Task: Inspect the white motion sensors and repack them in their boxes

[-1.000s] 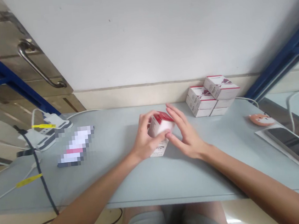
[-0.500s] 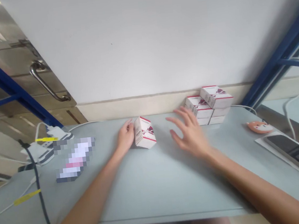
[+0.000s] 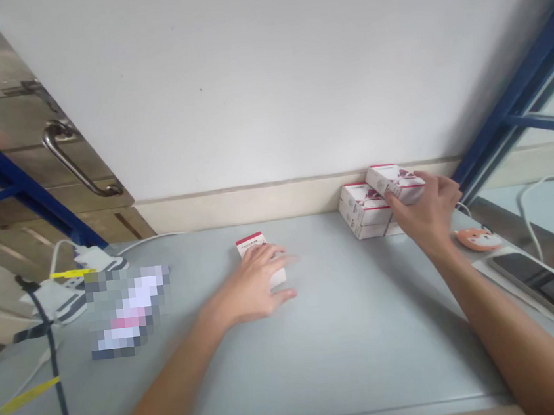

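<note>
My left hand (image 3: pixel 250 286) lies over a white carton with a red end (image 3: pixel 249 242), fingers across its top and thumb near its lower side, and hides most of it. The carton rests on the grey table (image 3: pixel 370 336). My right hand (image 3: pixel 428 208) grips the top white-and-red carton (image 3: pixel 390 179) of a small stack against the wall. Two lower cartons (image 3: pixel 363 213) sit left of and beneath that hand, partly hidden by it.
A pixelated object (image 3: pixel 129 312) lies left of my left hand, near a white charger (image 3: pixel 63 293) and a dark cable (image 3: pixel 51 370). An orange fox-faced mouse (image 3: pixel 478 239) and a tablet (image 3: pixel 547 285) on white paper sit at right.
My right hand has moved from the open air near the stack onto its top carton. The loose carton no longer stands tilted and now lies flatter under my left hand.
</note>
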`<state>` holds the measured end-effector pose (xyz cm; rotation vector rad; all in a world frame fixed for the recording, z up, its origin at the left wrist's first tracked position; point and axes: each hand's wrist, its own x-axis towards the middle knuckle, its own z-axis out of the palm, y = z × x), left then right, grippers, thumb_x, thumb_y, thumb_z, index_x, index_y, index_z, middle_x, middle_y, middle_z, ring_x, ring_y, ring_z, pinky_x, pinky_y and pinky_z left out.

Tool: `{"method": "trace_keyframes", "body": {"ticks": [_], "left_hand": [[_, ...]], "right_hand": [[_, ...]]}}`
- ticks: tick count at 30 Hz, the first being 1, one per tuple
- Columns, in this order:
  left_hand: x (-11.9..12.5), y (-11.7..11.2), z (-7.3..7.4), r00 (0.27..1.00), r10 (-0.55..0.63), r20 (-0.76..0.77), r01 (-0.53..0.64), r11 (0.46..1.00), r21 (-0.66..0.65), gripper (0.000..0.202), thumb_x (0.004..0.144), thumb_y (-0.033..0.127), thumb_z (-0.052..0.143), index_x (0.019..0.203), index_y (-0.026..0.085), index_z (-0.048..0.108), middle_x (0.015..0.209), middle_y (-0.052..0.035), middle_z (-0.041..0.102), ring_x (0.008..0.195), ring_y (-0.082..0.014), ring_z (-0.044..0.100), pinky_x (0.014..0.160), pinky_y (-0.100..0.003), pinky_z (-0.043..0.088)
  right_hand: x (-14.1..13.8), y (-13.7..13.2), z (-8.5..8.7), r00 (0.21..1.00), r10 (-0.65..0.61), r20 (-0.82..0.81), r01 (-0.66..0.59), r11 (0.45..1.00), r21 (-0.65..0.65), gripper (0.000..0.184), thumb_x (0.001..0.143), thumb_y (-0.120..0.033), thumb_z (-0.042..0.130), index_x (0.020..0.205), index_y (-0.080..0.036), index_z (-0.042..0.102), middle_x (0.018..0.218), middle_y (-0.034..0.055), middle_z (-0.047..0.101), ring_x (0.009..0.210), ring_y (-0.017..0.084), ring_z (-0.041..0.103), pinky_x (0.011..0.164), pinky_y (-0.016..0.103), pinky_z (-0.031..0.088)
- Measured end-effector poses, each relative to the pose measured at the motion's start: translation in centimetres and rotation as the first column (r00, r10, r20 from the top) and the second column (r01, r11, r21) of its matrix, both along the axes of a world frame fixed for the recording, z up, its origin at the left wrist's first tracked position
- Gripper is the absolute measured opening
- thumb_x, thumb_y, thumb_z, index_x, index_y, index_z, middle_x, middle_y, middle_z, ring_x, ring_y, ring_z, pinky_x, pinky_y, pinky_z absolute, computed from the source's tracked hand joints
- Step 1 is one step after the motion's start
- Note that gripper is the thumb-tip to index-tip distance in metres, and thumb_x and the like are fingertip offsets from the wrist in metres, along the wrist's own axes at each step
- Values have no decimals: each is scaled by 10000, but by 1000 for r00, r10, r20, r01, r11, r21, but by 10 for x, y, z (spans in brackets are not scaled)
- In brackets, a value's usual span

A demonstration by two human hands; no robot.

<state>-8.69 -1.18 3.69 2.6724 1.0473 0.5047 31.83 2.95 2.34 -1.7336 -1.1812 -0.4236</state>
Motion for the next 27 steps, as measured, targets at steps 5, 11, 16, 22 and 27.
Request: {"method": "trace_keyframes", "body": {"ticks": [5, 11, 16, 22, 27], "left_hand": [[-9, 11, -7, 1000, -13, -9, 14, 997, 76, 506, 939, 92, 594, 1378, 332, 668, 1451, -73, 634, 1432, -290, 533, 1218, -521, 432], [-29, 39, -19, 927, 368, 70, -374, 904, 205, 457, 937, 249, 664, 1393, 291, 663, 1593, -140, 451, 1455, -396, 459, 1209, -616, 409], [-49, 53, -32, 852, 500, 152, -518, 848, 113, 473, 958, 205, 573, 1422, 274, 628, 1481, -143, 517, 1392, -371, 501, 1194, -588, 433], [-62, 60, -35, 859, 472, 199, -490, 871, 48, 480, 954, 145, 526, 1414, 249, 618, 1519, -125, 507, 1382, -316, 567, 1195, -507, 476], [-67, 64, -41, 846, 468, 255, -494, 868, 46, 493, 953, 137, 540, 1422, 265, 621, 1505, -95, 535, 1412, -280, 561, 1230, -470, 457]], "right_hand": [[5, 4, 0, 998, -1, -69, -1, 999, -38, 699, 813, -583, 730, 1371, -175, 630, 1235, 183, 580, 1265, 400, 512, 1124, 590, 410], [-1, 1, 1, 995, 10, -96, -10, 1000, 0, 672, 820, -550, 753, 1378, -188, 660, 1255, 172, 576, 1258, 371, 532, 1119, 552, 439], [-6, -1, 1, 997, 17, -76, -14, 999, 34, 621, 862, -560, 713, 1355, -184, 673, 1212, 155, 560, 1208, 339, 537, 1098, 509, 451], [-8, 0, -1, 998, 28, -57, -24, 997, 69, 615, 863, -539, 714, 1351, -167, 680, 1173, 150, 560, 1156, 323, 538, 1073, 500, 465], [-6, 1, -4, 998, 41, -50, -36, 994, 104, 595, 866, -525, 727, 1351, -186, 671, 1185, 140, 542, 1170, 325, 529, 1079, 507, 454]]}}
